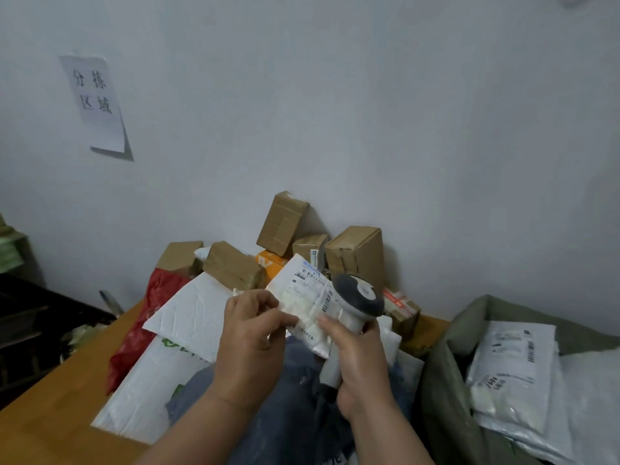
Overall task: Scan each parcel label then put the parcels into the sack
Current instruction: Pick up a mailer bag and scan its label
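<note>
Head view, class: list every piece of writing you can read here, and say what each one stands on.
"分拣区域": black characters on the paper sign on the wall.
"2004": printed on the white parcel lying in the sack; its other print is too blurred.
Label on the small parcel that the left hand holds: barcodes only, text too small.
Green logo on the white mailer: unreadable.

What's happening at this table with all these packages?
A person is scanning parcels. The left hand pinches a small white parcel with its label facing up, while the right hand grips a grey handheld scanner right against it. More cardboard boxes and mailers are piled on the wooden table by the wall. On the right, an open sack already holds some white labelled parcels.
</note>
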The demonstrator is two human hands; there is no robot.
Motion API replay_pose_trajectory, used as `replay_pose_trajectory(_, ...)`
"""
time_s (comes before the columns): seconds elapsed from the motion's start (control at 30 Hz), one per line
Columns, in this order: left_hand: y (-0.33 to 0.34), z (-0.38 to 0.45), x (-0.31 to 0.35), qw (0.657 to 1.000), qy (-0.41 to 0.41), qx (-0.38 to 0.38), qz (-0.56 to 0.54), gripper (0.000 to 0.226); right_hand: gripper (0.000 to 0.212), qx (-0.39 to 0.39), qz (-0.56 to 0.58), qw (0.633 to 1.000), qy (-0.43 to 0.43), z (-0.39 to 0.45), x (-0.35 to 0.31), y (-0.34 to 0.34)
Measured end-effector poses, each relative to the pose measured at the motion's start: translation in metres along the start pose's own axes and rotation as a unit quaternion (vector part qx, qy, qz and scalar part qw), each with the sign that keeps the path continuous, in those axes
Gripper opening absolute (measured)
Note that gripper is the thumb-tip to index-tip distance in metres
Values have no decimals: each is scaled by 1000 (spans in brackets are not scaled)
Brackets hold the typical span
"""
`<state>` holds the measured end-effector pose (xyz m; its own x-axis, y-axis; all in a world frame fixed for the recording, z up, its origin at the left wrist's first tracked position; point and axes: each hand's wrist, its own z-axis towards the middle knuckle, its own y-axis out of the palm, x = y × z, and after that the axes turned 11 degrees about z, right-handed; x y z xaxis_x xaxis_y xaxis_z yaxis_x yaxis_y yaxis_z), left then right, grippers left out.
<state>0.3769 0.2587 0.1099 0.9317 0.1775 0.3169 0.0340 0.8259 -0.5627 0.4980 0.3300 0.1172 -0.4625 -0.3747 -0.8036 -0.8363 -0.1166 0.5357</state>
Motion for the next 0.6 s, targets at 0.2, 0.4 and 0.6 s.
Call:
replay_pose_trajectory(0.2,-49,-10,11,940,-250,-76,-222,34,58,26,-19,997,-73,-40,0,-7)
replay_pose_trajectory(0.4,-100,-21,-6,719,-465,-245,-455,30,53,-20,-26,998,-55,-89,21,-6)
replay_pose_trajectory(0.6,-121,-42,-12,737,-465,-195,-450,20,30,-29,-34,996,-82,-127,22,-10)
